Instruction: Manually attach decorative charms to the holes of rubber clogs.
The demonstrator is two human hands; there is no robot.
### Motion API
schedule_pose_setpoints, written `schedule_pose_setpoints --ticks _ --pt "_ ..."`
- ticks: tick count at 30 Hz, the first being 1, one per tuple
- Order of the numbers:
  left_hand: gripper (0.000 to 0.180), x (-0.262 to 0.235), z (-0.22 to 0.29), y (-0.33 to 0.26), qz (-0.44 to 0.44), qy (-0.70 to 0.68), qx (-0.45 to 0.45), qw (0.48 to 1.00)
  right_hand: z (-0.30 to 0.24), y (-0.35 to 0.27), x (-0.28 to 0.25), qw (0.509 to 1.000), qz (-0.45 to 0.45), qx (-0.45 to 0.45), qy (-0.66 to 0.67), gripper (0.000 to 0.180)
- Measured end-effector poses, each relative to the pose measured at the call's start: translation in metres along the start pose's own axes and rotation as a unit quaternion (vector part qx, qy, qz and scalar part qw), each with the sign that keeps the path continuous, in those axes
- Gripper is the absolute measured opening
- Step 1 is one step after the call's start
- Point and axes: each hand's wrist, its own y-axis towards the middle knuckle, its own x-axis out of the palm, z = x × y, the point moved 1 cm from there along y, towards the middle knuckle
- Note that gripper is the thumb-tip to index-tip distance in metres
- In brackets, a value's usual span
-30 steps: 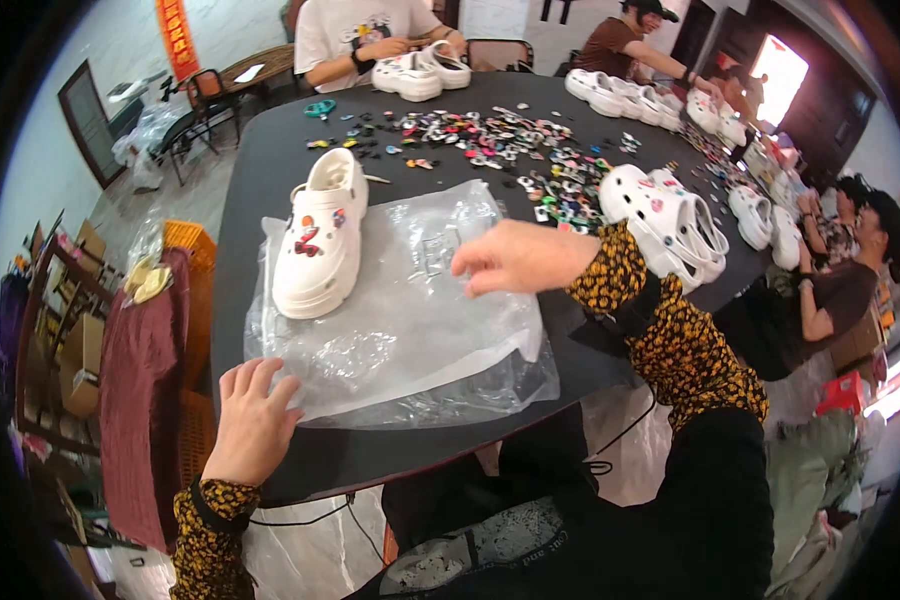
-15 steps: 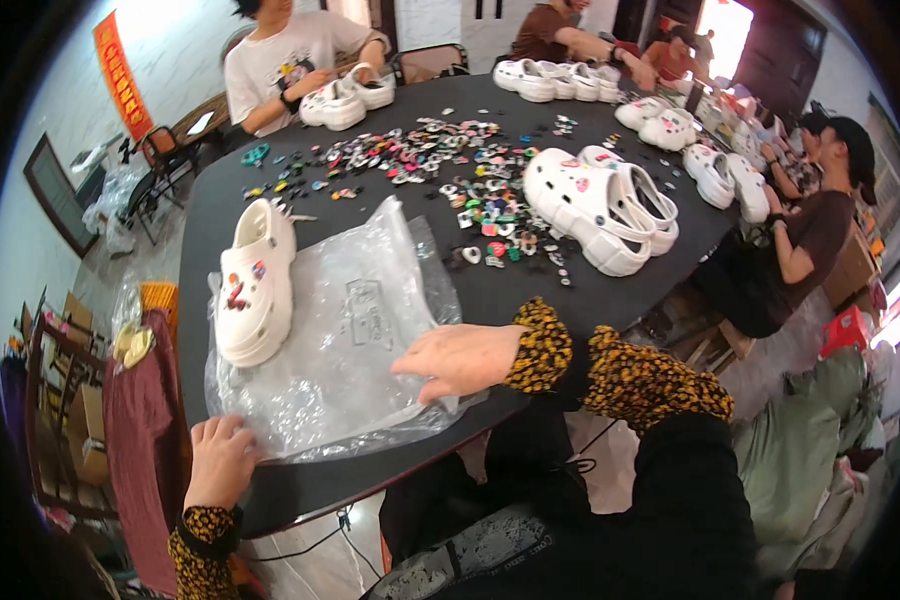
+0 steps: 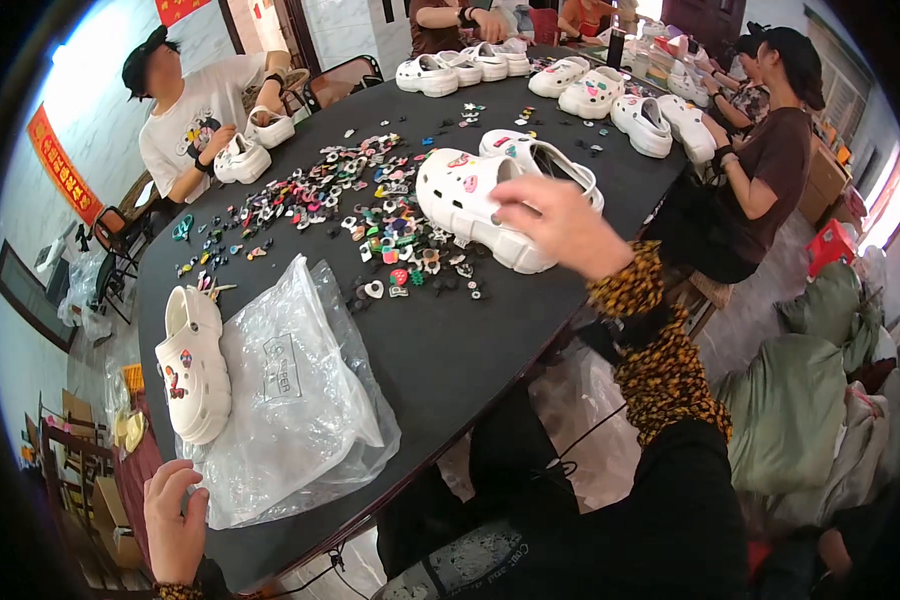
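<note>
My right hand reaches over a pair of white clogs right of the table's middle. Its fingers are apart above the near clog's heel opening; whether they touch it I cannot tell. Colourful charms sit on the clogs' toes. My left hand is at the near left, fingers loosely bent and apart, holding nothing, beside the lower corner of a clear plastic bag. A single white clog with several charms lies at that bag's left edge.
Many small colourful shoe charms are spread across the black table. More white clogs stand along its far side. One person handles clogs across from me; others work at the right. Green sacks lie on the floor at right.
My right hand has left the plastic bag and moved up and right to the pair of clogs. My left hand has lifted off the bag's corner. The view has turned rightward.
</note>
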Motion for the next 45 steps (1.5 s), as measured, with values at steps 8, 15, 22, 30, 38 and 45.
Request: schedule_pose_setpoints --ticks 8,15,22,30,38,45 --pt "0.016 -0.011 0.108 0.03 -0.009 -0.068 0.17 0.983 0.1 -0.026 -0.056 0.987 0.035 0.096 -0.122 0.028" --pt "0.018 -0.003 0.134 0.041 -0.061 -0.047 0.232 0.97 0.09 -0.03 -0.046 0.96 -0.189 0.035 -0.206 0.045" --pt "0.019 0.0 0.115 0.035 -0.055 -0.056 0.226 0.971 0.105 -0.013 -0.045 0.968 -0.194 0.022 -0.16 0.033" --pt "0.016 -0.005 0.077 0.02 -0.065 -0.107 0.154 0.98 0.084 0.053 -0.037 0.992 -0.001 0.126 0.002 0.033" --pt "0.02 -0.008 0.06 0.023 -0.03 -0.147 0.183 0.972 -0.001 0.12 -0.011 0.991 0.056 0.083 0.092 0.034" --pt "0.037 0.004 0.056 0.035 -0.046 -0.225 0.16 0.96 -0.121 0.088 0.039 0.994 0.034 -0.106 0.002 0.017"
